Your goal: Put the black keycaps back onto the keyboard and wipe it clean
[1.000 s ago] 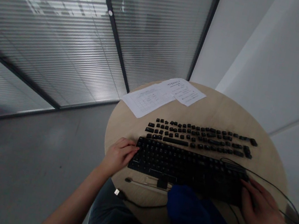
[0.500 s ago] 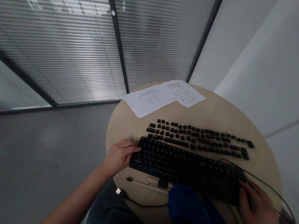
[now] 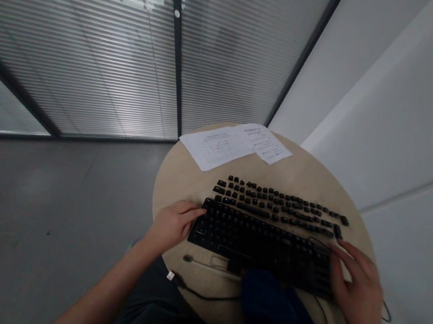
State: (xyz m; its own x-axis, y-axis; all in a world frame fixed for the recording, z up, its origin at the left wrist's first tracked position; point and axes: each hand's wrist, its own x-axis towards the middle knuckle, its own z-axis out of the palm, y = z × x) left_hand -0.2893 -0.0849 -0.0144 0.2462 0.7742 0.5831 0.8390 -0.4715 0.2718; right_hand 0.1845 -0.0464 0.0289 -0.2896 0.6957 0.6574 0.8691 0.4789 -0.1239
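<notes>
A black keyboard (image 3: pixel 264 246), with its key caps off, lies across the round wooden table. My left hand (image 3: pixel 176 224) grips its left end, thumb and fingers at the edge. At the right end my right hand (image 3: pixel 356 280) has its fingers over the top corner and along the side, near a black cable. Loose black key caps (image 3: pixel 272 199) lie in several rows just beyond the keyboard. A blue cloth (image 3: pixel 271 305) lies at the near edge, touching the keyboard's front.
White printed papers (image 3: pixel 223 146) lie at the table's far side. Nearer me are a thin stick-like tool (image 3: pixel 212 267) and a USB plug (image 3: pixel 171 275) on a black cable. The table rim (image 3: pixel 163 175) curves round; glass partitions with blinds and a white wall stand behind.
The view has shifted. My right hand has moved up and leftward along the keyboard's right end, toward the cable and top corner. My left hand stays at the left end.
</notes>
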